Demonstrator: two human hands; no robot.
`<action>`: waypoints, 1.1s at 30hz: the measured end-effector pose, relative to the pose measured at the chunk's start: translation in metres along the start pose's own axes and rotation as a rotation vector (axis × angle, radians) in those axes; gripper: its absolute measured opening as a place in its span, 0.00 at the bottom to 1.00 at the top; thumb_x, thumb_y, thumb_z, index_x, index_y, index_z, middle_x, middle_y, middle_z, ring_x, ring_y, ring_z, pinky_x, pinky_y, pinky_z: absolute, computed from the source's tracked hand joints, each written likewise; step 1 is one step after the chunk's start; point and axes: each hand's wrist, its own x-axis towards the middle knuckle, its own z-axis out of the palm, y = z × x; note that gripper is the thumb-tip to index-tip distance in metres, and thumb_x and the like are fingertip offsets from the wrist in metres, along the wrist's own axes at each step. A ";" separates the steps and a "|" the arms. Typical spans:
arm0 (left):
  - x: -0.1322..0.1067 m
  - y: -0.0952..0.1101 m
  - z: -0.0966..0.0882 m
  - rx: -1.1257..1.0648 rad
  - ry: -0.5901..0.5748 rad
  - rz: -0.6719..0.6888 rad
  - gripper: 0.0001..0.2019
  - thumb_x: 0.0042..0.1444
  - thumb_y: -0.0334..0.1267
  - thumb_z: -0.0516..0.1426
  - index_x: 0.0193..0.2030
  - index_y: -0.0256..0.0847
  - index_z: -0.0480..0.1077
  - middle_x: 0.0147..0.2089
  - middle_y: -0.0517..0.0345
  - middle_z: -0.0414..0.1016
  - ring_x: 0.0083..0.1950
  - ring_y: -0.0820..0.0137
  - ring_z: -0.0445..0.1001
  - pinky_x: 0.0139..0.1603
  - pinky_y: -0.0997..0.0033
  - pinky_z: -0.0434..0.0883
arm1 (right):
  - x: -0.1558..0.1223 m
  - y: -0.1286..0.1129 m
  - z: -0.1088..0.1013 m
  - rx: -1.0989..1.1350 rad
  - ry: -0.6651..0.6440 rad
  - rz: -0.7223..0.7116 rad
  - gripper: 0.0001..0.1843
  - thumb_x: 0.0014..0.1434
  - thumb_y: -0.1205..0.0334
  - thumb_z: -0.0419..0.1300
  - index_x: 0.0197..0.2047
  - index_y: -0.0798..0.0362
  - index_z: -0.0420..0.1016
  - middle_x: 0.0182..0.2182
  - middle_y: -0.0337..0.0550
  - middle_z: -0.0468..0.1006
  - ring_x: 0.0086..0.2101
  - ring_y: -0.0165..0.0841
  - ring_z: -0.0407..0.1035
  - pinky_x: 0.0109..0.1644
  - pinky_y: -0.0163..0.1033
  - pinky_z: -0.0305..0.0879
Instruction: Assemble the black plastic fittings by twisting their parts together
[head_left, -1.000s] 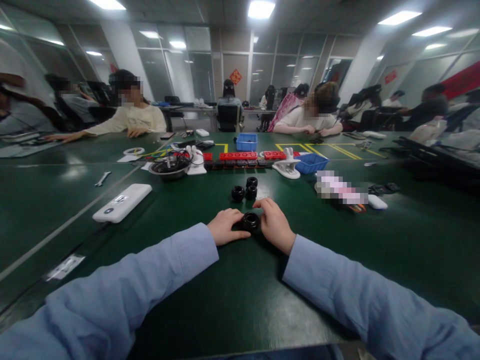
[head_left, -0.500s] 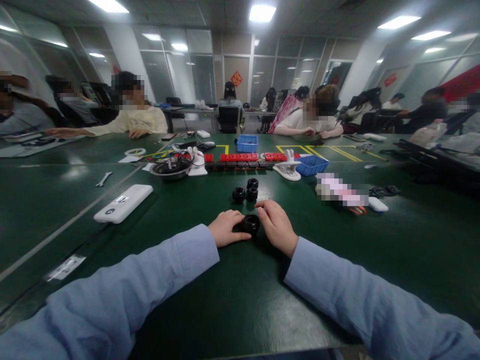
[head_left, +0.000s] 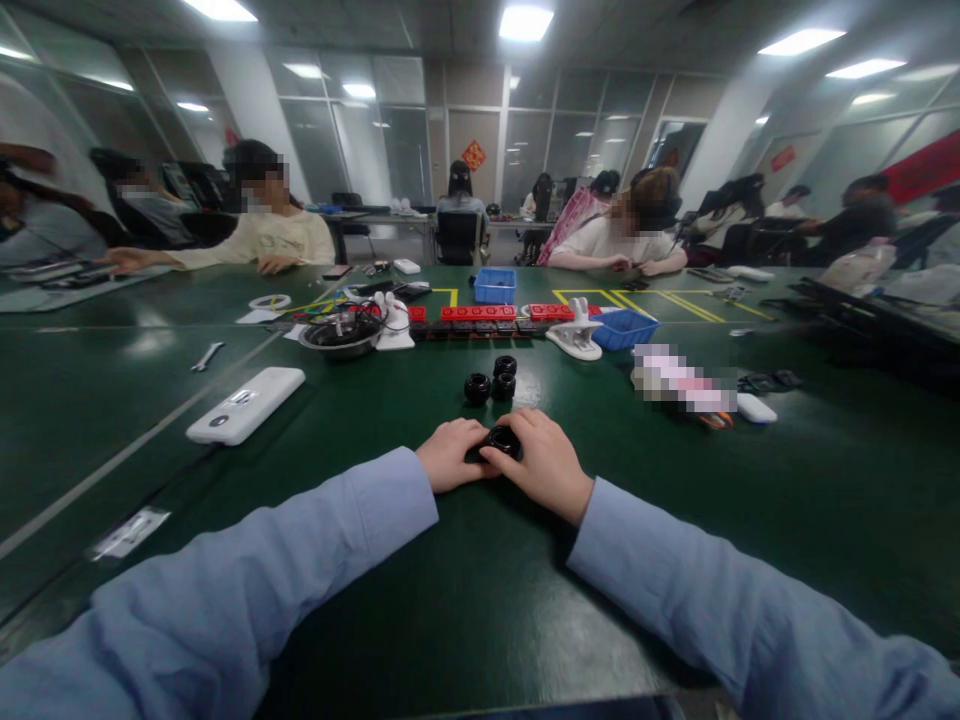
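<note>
A glossy black tyre-like ring (head_left: 502,438) lies on the green table (head_left: 465,600) in front of me, partly hidden by my fingers. My left hand (head_left: 451,456) grips it from the left, thumb on the near side. From the right, my right hand (head_left: 547,463) closes over it, with the thumb across its near edge and the fingers on the far side. Just beyond my hands, three similar black rings stand close together: a left one (head_left: 477,388), a right one (head_left: 505,386) and a rear one (head_left: 505,365).
A white power bank (head_left: 247,405) and a wrench (head_left: 208,357) lie on the left. Farther back are a metal bowl (head_left: 339,340), red strips (head_left: 478,314), white clamps (head_left: 576,335) and blue bins (head_left: 626,330). People sit across the table.
My right hand has moved left and closed on the black ring; before, it hovered open beside it. My left hand has kept its hold.
</note>
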 end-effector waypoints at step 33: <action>0.000 -0.002 0.002 0.017 0.004 -0.014 0.20 0.52 0.53 0.57 0.41 0.37 0.69 0.42 0.52 0.70 0.44 0.61 0.68 0.47 0.60 0.65 | -0.004 0.004 0.002 0.080 0.065 -0.297 0.19 0.53 0.76 0.51 0.41 0.50 0.77 0.44 0.39 0.76 0.35 0.34 0.59 0.40 0.41 0.56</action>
